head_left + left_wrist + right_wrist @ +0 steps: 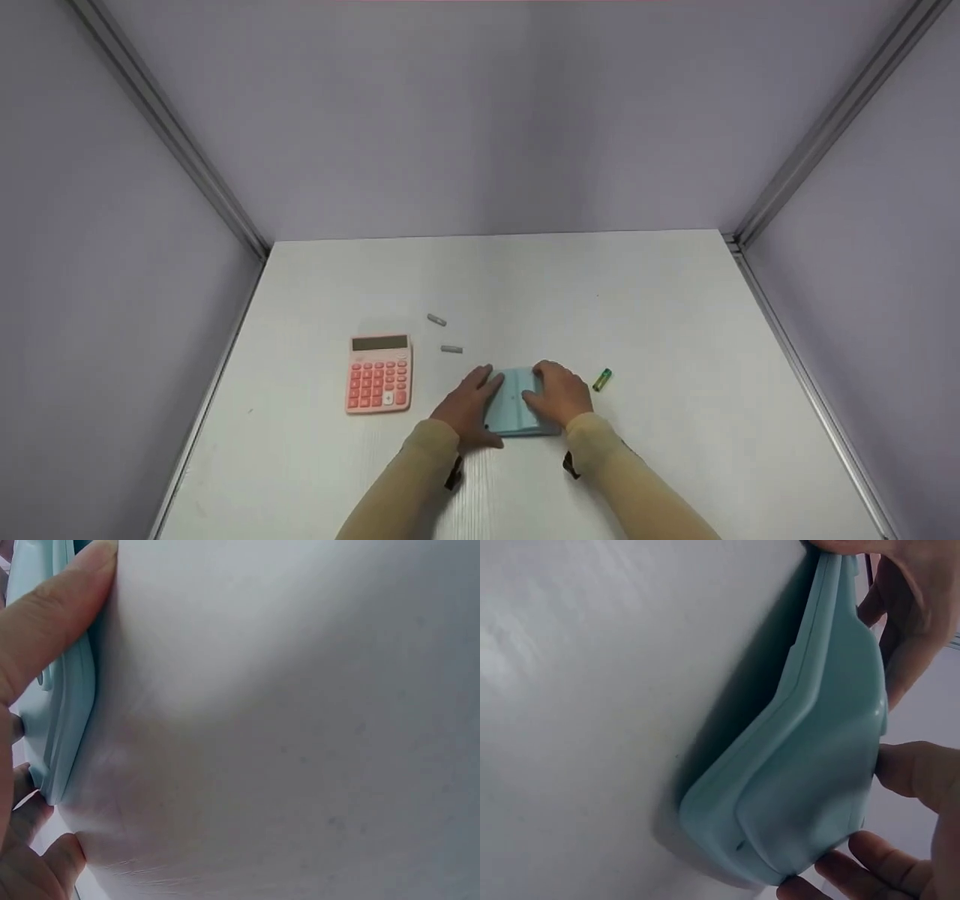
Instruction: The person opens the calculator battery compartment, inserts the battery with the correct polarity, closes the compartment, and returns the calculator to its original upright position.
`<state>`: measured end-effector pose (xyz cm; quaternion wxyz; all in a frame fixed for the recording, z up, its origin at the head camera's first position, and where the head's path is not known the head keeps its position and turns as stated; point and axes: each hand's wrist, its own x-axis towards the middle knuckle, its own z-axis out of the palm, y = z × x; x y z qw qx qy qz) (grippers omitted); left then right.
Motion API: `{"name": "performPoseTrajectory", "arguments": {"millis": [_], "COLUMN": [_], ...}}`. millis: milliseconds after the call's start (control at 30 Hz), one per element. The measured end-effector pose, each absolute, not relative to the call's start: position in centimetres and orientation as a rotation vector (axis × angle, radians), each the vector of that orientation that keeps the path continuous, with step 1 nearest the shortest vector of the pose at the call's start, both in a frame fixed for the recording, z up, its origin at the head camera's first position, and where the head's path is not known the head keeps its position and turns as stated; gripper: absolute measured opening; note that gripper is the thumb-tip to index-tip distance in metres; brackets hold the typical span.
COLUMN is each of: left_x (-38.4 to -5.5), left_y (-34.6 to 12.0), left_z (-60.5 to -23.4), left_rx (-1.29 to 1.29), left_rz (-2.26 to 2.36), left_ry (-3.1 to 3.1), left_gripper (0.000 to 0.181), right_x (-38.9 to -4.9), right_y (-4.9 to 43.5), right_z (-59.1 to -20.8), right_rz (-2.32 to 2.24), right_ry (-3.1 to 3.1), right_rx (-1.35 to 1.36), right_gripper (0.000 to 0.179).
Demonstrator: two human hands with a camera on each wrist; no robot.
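A light-blue plastic device (511, 409) lies on the white table, a groove across its upper face; its side is wedge-shaped in the right wrist view. My left hand (470, 409) holds it at the left, the thumb (56, 611) along the near side and fingertips at the far edge. On the right part, my right hand (561, 394) grips with the thumb on the upper face and the fingers over the far right edge. Just beyond that hand is a green-and-gold battery (602, 379).
A pink calculator (379, 373) lies left of my left hand, display at the far end. Between it and the device, farther back, lie two small grey batteries, one nearer (451, 349) and one farther (436, 319). Grey panels (480, 120) enclose the back and sides.
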<state>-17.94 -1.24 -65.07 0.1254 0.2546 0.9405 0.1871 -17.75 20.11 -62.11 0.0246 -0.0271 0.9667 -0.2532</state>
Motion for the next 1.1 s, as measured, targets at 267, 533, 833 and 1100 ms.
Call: {"name": "performPoseTrajectory", "arguments": {"millis": [267, 533, 833, 1100], "left_x": [-17.7, -17.8, -17.7, -17.8], "left_y": [-1.4, -1.3, -1.3, -1.3], "left_z": [-64.7, -66.1, -65.6, -65.3], "left_rx": [0.753, 0.768, 0.753, 0.750], "left_rz": [0.543, 0.542, 0.541, 0.536], "left_ry": [2.730, 2.762, 2.763, 2.762], "left_gripper": [0.119, 0.122, 0.121, 0.120], "right_x": [-17.4, -16.9, -17.1, -17.4], "right_y": [19.6, 19.7, 19.5, 19.3], "right_z": [-62.4, -62.5, -62.3, -62.2], "right_rz": [-0.765, -0.782, -0.778, -0.745], "right_ry": [3.013, 2.998, 2.997, 3.016], "right_rx": [-0.037, -0.033, -0.008, -0.026], "right_gripper": [0.041, 0.039, 0.040, 0.046]}}
